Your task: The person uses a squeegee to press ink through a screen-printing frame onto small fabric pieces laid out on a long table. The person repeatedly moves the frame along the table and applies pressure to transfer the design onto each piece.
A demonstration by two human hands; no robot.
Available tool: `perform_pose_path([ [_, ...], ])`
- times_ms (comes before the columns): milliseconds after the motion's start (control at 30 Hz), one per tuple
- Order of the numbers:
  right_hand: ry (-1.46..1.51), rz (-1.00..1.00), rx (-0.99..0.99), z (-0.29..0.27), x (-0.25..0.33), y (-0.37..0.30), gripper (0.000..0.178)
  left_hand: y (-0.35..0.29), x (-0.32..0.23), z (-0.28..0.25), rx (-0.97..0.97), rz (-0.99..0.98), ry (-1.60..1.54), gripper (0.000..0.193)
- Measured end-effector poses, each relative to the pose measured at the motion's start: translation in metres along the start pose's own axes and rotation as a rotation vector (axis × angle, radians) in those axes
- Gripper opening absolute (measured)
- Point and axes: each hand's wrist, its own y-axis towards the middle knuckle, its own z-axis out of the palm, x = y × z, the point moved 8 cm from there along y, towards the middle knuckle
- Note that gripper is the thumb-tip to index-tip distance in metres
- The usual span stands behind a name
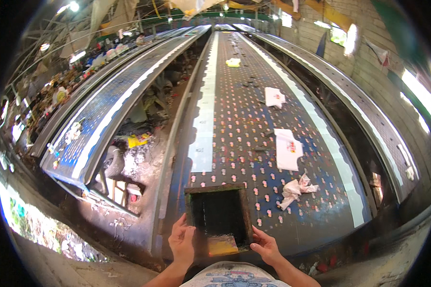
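A wooden-edged screen-printing frame (248, 210) with dark mesh is close in front of me, over the near end of the long printing table (292, 234). A yellow-brown patch (222, 245) shows at its lower edge. My left hand (181, 241) is closed at the frame's left side, its fingers bent and the thumb up. On the opposite side, my right hand (266, 246) grips the lower right edge, with the thumb in front. Small pink-and-white printed marks in rows cover the dark table beyond the frame.
To the right lie a crumpled pale cloth (297, 190) and two white shirt-shaped fabric pieces, one nearer (288, 149) and one farther (274, 97). A yellow item (233, 62) sits farther up. Long tables run alongside, left (88, 138) and right (364, 115), with gaps between.
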Motion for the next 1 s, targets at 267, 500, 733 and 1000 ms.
perform_pose_path([
  [267, -0.053, 0.063, -0.232, -0.078, 0.03, -0.03, 0.083, 0.011, 0.052, 0.103, 0.21, -0.035, -0.084, 0.016],
  [500, -0.037, -0.046, -0.322, -0.151, 0.061, -0.063, 0.085, -0.008, 0.061, 0.2, 0.302, -0.083, -0.1, 0.011],
  [733, 0.05, -0.121, -0.305, -0.27, 0.074, -0.095, 0.086, -0.06, 0.053, 0.325, 0.376, -0.044, -0.093, 0.007],
  [1000, -0.017, -0.083, -0.199, -0.452, 0.124, -0.173, 0.078, -0.193, 0.06, 0.467, 0.242, -0.078, 0.067, 0.007],
])
